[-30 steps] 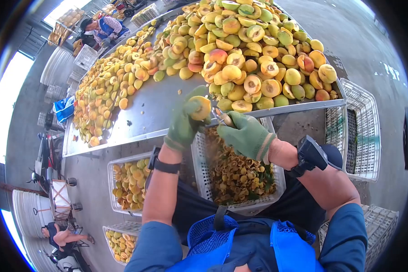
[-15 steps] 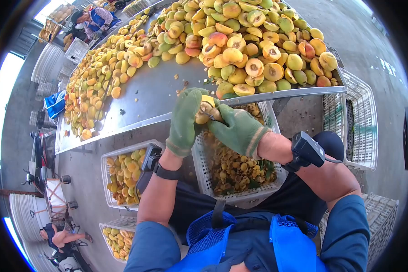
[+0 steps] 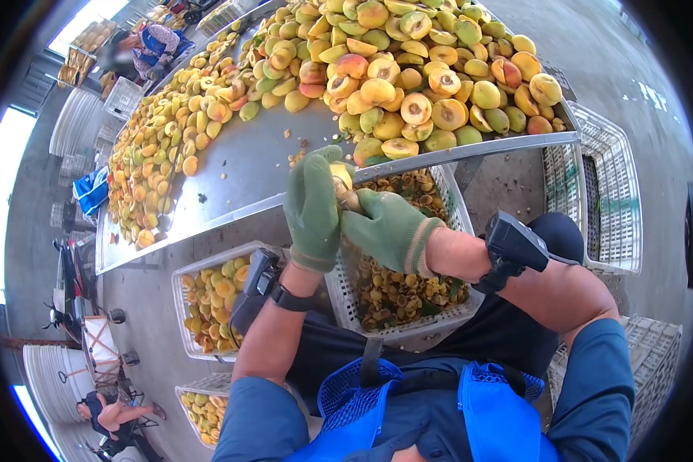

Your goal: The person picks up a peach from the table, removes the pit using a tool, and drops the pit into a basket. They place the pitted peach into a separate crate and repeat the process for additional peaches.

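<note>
Both my hands wear green gloves and meet above the front edge of the metal table (image 3: 242, 165). My left hand (image 3: 313, 206) is wrapped round a yellow halved fruit (image 3: 341, 175). My right hand (image 3: 386, 229) is closed against the fruit's near side, on a small tool with a brownish handle (image 3: 349, 201), partly hidden by the glove. Beneath my hands stands a white crate (image 3: 346, 296) of small brown-yellow scraps. A large heap of halved fruit (image 3: 416, 108) lies on the table just beyond.
Crates of yellow fruit stand at the left (image 3: 179, 289) and lower left (image 3: 196, 389). Empty white crates (image 3: 612, 185) are at the right, with another (image 3: 654, 362) below. One person (image 3: 158, 48) is at the table's far left; another (image 3: 112, 412) sits at the lower left.
Both hands have shifted slightly left, and my right hand has turned against the fruit, hiding more of the tool. The table and heap appear a little further left and higher in view.
</note>
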The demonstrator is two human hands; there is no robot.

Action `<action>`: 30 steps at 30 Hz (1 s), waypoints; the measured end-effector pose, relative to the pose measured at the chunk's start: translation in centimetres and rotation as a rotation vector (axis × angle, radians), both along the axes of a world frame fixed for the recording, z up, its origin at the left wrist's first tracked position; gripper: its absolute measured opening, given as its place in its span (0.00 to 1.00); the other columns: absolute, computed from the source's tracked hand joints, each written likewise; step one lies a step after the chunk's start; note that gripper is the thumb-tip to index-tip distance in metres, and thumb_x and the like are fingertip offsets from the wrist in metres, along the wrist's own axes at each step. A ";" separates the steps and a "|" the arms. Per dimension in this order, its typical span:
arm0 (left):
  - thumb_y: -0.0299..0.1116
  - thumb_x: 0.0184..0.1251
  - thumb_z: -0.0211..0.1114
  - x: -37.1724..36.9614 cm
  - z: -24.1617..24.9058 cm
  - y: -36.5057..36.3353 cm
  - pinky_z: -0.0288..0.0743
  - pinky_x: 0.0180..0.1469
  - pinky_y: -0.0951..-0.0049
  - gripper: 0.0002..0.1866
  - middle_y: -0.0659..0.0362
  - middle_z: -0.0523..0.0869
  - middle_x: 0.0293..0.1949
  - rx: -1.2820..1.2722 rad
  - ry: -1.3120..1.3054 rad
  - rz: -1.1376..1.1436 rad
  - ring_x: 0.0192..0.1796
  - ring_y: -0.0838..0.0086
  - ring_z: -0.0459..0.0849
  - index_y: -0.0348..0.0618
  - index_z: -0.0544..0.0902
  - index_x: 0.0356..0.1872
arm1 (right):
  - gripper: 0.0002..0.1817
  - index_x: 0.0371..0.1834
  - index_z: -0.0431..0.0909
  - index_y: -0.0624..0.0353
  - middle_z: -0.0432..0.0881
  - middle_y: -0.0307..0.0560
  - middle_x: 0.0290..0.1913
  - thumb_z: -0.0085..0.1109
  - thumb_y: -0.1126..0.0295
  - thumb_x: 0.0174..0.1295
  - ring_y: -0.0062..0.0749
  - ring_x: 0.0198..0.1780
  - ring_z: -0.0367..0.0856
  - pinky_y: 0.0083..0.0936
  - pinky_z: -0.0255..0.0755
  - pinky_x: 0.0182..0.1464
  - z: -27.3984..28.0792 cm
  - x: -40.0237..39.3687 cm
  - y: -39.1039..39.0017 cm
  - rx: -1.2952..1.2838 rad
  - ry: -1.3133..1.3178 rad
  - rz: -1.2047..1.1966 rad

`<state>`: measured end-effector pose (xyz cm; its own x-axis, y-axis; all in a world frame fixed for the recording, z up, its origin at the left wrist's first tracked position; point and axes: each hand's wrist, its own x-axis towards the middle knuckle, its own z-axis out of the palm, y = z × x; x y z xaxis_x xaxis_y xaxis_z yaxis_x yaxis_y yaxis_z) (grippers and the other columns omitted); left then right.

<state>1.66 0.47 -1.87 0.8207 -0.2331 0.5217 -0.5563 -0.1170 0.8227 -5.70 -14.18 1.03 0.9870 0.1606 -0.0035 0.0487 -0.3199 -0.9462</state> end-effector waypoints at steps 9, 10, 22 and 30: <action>0.47 0.84 0.57 -0.7 0.0 -0.7 0.83 0.48 0.71 0.22 0.56 0.86 0.46 0.308 -0.294 0.099 0.45 0.73 0.86 0.35 0.80 0.59 | 0.13 0.45 0.80 0.60 0.84 0.59 0.40 0.56 0.61 0.72 0.57 0.42 0.84 0.44 0.79 0.46 0.8 0.1 -0.9 -0.298 0.020 0.008; 0.47 0.85 0.57 -0.8 0.0 -0.8 0.83 0.48 0.71 0.22 0.56 0.87 0.46 0.317 -0.284 0.110 0.44 0.74 0.86 0.35 0.80 0.59 | 0.13 0.45 0.80 0.60 0.84 0.59 0.39 0.56 0.61 0.72 0.57 0.42 0.85 0.43 0.79 0.45 0.1 0.3 -0.8 -0.263 -0.010 0.023; 0.50 0.86 0.52 -1.4 0.9 -0.9 0.83 0.49 0.71 0.25 0.55 0.87 0.45 -0.134 0.337 -0.079 0.44 0.72 0.87 0.35 0.80 0.58 | 0.17 0.48 0.80 0.64 0.87 0.63 0.38 0.57 0.60 0.69 0.58 0.43 0.88 0.46 0.81 0.46 1.5 -0.2 -1.2 -0.328 -0.019 -0.015; 0.50 0.86 0.52 -0.9 -0.3 -0.6 0.83 0.48 0.71 0.25 0.55 0.87 0.45 0.233 -0.126 0.088 0.44 0.72 0.87 0.34 0.80 0.58 | 0.16 0.48 0.81 0.63 0.87 0.64 0.40 0.57 0.60 0.69 0.57 0.47 0.88 0.44 0.80 0.50 1.1 -0.1 -1.5 -0.257 0.070 0.036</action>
